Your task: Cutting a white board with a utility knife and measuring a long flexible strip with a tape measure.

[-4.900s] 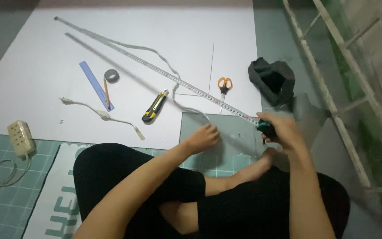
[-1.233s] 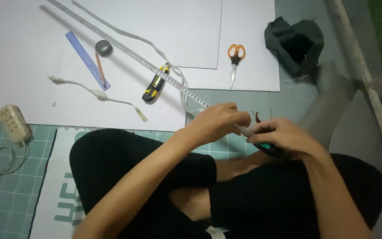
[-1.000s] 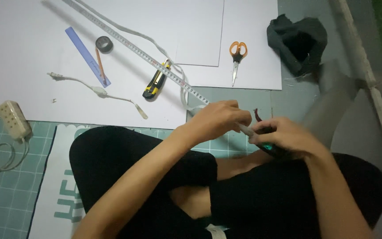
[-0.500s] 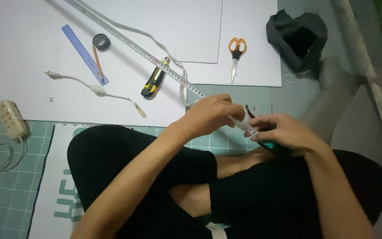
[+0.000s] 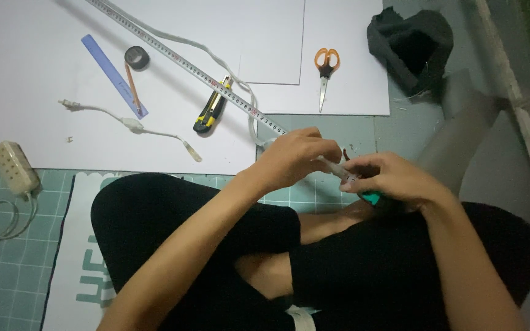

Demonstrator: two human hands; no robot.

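Thin pale cable (image 5: 331, 165) w/ teal-handled pliers (image 5: 370, 197), held over the lap, just below the white board (image 5: 44, 73). Left hand (image 5: 295, 156) pinches cable; right hand (image 5: 394, 181) closed round pliers. Metal ruler (image 5: 185, 61), utility knife (image 5: 211, 110), scissors (image 5: 325, 70) on board.

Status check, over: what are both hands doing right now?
Left hand pinching a pale cable end. Right hand gripping a teal-handled tool against it. Steel ruler and utility knife lie nearby, untouched.

The floor (image 5: 498, 171) is grey. A green mat with squares (image 5: 7, 270) lies on it. Big white sheets (image 5: 32, 67) cover part of it. A pale frame (image 5: 522, 104) stands on the right. The light is dim.
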